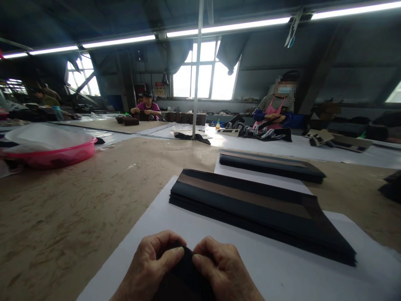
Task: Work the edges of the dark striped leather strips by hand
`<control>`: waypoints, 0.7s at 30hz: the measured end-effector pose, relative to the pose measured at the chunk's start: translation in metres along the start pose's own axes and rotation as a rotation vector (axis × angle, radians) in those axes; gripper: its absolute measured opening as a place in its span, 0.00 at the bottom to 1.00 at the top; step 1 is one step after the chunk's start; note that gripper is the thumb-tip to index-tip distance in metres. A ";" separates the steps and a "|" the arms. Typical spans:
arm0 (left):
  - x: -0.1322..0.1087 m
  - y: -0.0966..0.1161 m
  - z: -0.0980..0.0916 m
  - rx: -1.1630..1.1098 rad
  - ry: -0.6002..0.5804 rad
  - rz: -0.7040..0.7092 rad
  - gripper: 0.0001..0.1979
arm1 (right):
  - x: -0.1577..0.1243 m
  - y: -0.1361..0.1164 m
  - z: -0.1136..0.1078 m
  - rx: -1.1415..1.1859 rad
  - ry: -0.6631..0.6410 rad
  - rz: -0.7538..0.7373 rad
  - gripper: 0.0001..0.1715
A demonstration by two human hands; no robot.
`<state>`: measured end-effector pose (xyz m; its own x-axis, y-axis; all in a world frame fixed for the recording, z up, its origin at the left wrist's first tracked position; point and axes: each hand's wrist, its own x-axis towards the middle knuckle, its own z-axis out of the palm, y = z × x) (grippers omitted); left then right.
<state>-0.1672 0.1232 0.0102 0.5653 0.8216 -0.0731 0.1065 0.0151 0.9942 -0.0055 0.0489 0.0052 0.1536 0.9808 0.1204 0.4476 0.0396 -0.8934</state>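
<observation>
At the bottom centre, my left hand [153,259] pinches the upper edge of a dark fabric piece [184,280] between thumb and fingers. My right hand [221,261] grips the same edge just to the right, the two thumbs close together. The piece's lower part runs out of the picture. Beyond my hands, a stack of black panels [250,200] with a brown stripe lies on white paper [131,255]. A second stack of similar panels [269,164] lies farther back.
A pink basin [62,156] holding translucent sheeting stands on the brown tabletop [94,209] at left. A thin pole [197,71] rises from the table. Across it, one person in a pink apron [275,110] and another in a purple top [152,109] work. Dark material [391,186] lies at far right.
</observation>
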 end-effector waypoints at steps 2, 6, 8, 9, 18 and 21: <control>0.002 -0.002 -0.002 0.021 -0.022 0.001 0.15 | 0.000 0.000 0.000 0.001 -0.005 0.001 0.09; 0.005 -0.006 -0.005 0.010 -0.028 -0.002 0.15 | 0.000 0.001 0.000 0.006 -0.014 0.000 0.09; 0.006 -0.006 -0.004 0.005 -0.031 -0.005 0.16 | 0.000 0.001 0.000 0.011 -0.019 0.001 0.09; 0.005 -0.006 -0.003 0.005 -0.030 -0.004 0.16 | 0.000 0.000 0.000 0.013 -0.021 0.002 0.09; -0.001 -0.002 0.001 0.055 0.057 0.054 0.15 | 0.001 0.000 0.000 0.009 -0.049 0.013 0.09; -0.001 -0.006 -0.002 0.093 0.046 0.090 0.14 | 0.000 0.000 0.002 -0.016 -0.047 -0.005 0.08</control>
<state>-0.1702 0.1237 0.0041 0.5384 0.8424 0.0216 0.1339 -0.1108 0.9848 -0.0071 0.0493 0.0046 0.1096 0.9885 0.1041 0.4627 0.0420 -0.8855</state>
